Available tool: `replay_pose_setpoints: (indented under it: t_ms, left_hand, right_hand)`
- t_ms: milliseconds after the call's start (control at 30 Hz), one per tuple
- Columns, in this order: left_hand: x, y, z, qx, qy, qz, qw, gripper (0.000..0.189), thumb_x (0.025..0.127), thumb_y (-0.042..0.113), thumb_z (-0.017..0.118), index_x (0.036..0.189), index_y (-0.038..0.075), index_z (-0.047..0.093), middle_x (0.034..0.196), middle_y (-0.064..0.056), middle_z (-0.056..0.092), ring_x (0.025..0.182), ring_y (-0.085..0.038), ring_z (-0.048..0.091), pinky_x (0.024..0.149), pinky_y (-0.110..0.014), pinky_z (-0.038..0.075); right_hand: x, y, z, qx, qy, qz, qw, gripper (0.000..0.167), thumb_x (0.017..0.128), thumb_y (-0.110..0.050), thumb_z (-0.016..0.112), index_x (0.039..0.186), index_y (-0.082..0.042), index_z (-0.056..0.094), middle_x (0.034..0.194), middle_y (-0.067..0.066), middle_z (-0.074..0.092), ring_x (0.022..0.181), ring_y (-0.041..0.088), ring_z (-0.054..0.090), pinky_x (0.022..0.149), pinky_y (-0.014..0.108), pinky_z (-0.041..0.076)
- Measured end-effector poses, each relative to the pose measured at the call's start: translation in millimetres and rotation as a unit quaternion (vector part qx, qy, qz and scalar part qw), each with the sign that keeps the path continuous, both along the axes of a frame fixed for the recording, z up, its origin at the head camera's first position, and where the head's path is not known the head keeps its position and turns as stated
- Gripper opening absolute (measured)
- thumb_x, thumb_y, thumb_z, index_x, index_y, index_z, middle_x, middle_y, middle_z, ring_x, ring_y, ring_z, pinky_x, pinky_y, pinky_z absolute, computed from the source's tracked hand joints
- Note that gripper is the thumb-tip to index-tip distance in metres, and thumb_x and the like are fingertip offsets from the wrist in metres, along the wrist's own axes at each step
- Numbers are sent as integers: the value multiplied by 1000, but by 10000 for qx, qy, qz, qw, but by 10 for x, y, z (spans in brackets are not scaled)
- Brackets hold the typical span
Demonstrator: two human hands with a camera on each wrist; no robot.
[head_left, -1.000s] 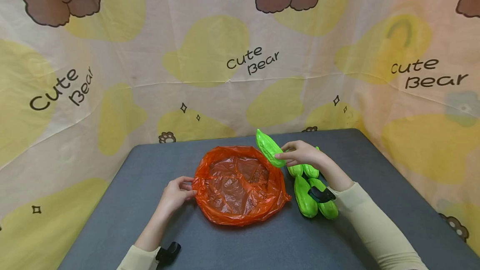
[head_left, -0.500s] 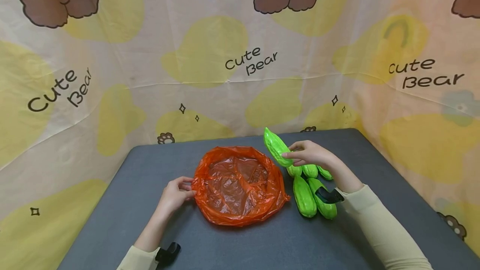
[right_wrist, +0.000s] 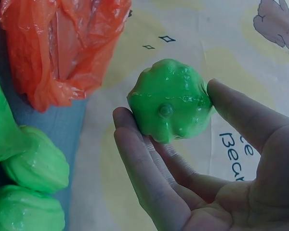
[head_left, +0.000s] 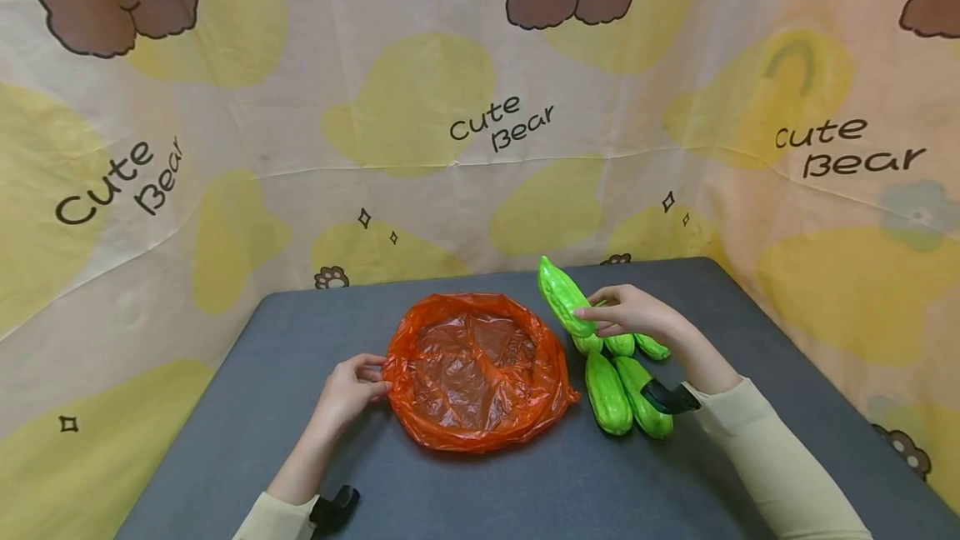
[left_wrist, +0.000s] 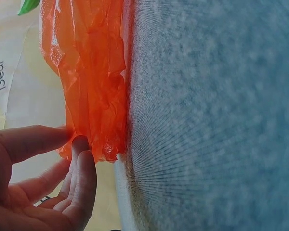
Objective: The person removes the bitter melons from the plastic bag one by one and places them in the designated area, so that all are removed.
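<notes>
My right hand (head_left: 637,311) pinches a bright green bitter melon (head_left: 565,297), holding it raised between thumb and fingers. In the right wrist view the held melon's round, ribbed end (right_wrist: 166,108) faces the camera. To the left stands a translucent orange plastic bag (head_left: 402,411), its wide mouth facing up and its rim rolled out. My left hand (head_left: 348,386) holds the bag's left edge, thumb on one side and fingers on the other (left_wrist: 84,178). Several more bitter melons (head_left: 609,394) lie beside the bag on the right, partly under my right hand and wrist.
Everything rests on a dark grey table (head_left: 450,498) with rounded far corners. A printed cloth (head_left: 420,107) with bears and lettering hangs behind and along both sides. Each wrist carries a black strap mount (head_left: 670,398).
My right hand has moved rightward with the bitter melon, from the bag's right rim to over the other melons. The left hand keeps its place at the bag's edge.
</notes>
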State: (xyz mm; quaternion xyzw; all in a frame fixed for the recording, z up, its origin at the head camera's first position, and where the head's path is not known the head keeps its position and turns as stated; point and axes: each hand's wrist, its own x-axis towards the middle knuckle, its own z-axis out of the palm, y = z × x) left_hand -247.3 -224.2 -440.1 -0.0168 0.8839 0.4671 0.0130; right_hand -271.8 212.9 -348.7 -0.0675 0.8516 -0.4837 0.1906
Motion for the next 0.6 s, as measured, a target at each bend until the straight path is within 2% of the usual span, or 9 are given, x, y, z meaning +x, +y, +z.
replay_pose_setpoints:
  t_ms: [267, 467, 600]
  left_hand:
    - [-12, 7, -4, 19, 31, 8, 10000, 39, 79, 3, 72, 116, -2, 62, 88, -12, 67, 68, -17, 64, 63, -36, 56]
    - [-22, 11, -12, -24, 37, -2, 10000, 39, 79, 4, 72, 116, -2, 62, 88, -12, 67, 67, -16, 63, 63, -36, 56]
    - [-21, 8, -14, -42, 16, -3, 10000, 39, 79, 5, 72, 116, -2, 62, 88, -12, 67, 68, -16, 63, 63, -35, 56]
  right_hand:
    - [51, 37, 0, 18, 50, 32, 10000, 72, 90, -40, 62, 135, 10, 38, 127, 28, 52, 108, 36, 62, 87, 37, 53]
    - [95, 103, -14, 103, 38, -70, 9999, 74, 89, -42, 63, 137, 8, 37, 131, 28, 49, 103, 29, 65, 89, 39, 52]
    - [124, 161, -21, 230, 53, -105, 9997, 78, 88, -45, 63, 140, 7, 35, 133, 28, 49, 105, 30, 65, 93, 42, 50]
